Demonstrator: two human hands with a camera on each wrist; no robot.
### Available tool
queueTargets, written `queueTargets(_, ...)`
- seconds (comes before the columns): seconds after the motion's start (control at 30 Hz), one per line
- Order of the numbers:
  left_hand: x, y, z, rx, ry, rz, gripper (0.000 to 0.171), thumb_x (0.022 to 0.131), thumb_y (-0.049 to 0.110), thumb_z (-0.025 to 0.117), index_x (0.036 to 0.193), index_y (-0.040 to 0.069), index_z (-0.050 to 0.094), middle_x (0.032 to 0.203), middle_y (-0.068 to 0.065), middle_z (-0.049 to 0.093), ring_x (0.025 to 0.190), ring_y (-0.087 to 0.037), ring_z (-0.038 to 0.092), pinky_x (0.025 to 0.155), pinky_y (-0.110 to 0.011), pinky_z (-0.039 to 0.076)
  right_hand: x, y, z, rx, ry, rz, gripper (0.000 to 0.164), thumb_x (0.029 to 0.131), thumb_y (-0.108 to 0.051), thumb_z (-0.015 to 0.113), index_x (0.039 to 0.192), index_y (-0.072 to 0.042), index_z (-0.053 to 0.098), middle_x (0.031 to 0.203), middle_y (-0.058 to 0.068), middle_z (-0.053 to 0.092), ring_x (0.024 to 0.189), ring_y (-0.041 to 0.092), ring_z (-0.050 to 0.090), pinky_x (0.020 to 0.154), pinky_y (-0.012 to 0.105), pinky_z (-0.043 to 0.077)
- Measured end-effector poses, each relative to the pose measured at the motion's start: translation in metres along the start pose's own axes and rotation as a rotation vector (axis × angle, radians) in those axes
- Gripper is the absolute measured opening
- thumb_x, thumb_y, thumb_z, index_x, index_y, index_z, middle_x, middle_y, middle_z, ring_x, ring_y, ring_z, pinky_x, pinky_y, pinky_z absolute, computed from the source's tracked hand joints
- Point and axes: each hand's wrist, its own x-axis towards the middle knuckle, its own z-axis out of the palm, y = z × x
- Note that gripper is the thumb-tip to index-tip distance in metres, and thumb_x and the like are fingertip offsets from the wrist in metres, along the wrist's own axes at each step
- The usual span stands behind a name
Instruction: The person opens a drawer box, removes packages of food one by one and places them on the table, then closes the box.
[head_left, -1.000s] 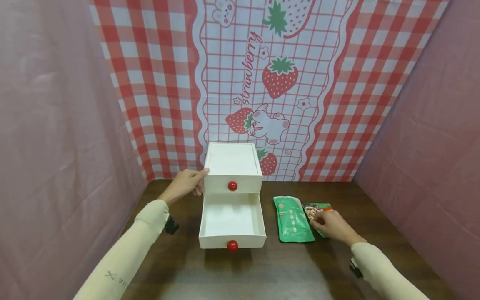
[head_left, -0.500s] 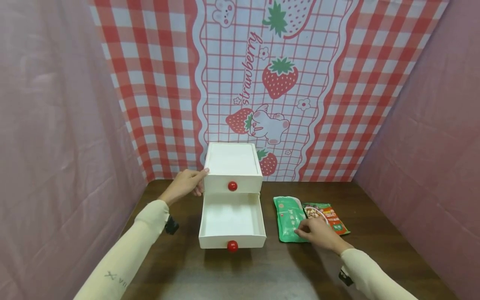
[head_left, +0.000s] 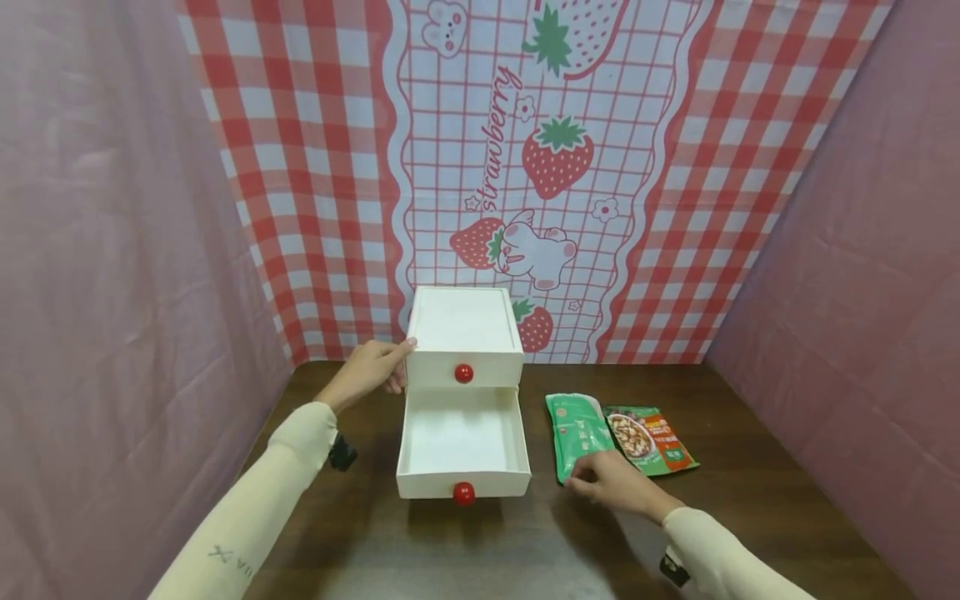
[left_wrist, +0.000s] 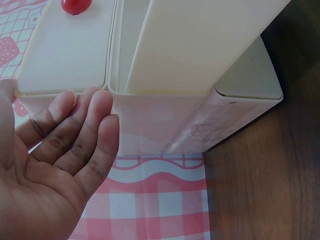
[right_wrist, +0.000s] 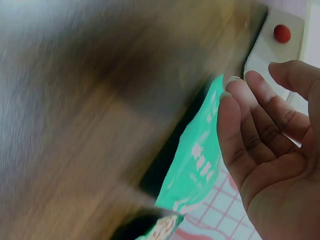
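Note:
A white drawer cabinet [head_left: 465, 318] with red knobs stands on the table. The drawer [head_left: 463, 485] below its top one is pulled out, and its floor is bare. My left hand [head_left: 366, 371] rests against the cabinet's left side, thumb at the top edge. In the left wrist view its relaxed fingers [left_wrist: 102, 122] touch the side wall. A green packet [head_left: 576, 421] lies flat to the right of the cabinet. Over its near end is my right hand [head_left: 618, 482], fingers loosely bent and holding nothing; whether it touches the packet I cannot tell.
A green and orange food packet [head_left: 654, 442] with a bowl picture lies right beside the green one. The brown wooden table [head_left: 720, 417] meets a red checked strawberry cloth [head_left: 480, 167] behind. Pink curtains [head_left: 847, 333] hang on both sides.
My right hand has moved left and nearer, from the food packet to the near end of the green packet, uncovering the food packet. My left hand stays on the cabinet.

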Motion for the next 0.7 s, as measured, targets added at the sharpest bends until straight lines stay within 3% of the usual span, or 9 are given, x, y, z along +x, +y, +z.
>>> queueTargets(0.4,0.000,0.001,0.001,0.003,0.015,-0.011,0.070,0.102,0.064,0.049,0.077,0.002,0.072,0.073,-0.008,0.071,0.065,-0.022,0.069,0.063,-0.033,0.059,0.002,-0.031,0.022,0.076,-0.078,-0.039,0.022,0.098,-0.024,0.071,0.080,-0.013,0.074,0.064,-0.005,0.066,0.051,-0.001,0.057,0.048,0.022,0.050)
queueTargets(0.7,0.000,0.000,0.002,-0.002,0.011,-0.007,0.072,0.102,0.065,0.048,0.076,0.002,0.072,0.073,-0.009,0.071,0.066,-0.024,0.070,0.063,-0.033,0.059,0.000,-0.054,0.028,0.222,-0.124,-0.010,0.029,0.098,-0.031,0.072,0.079,-0.009,0.073,0.065,0.000,0.067,0.051,0.010,0.063,0.047,0.025,0.053)
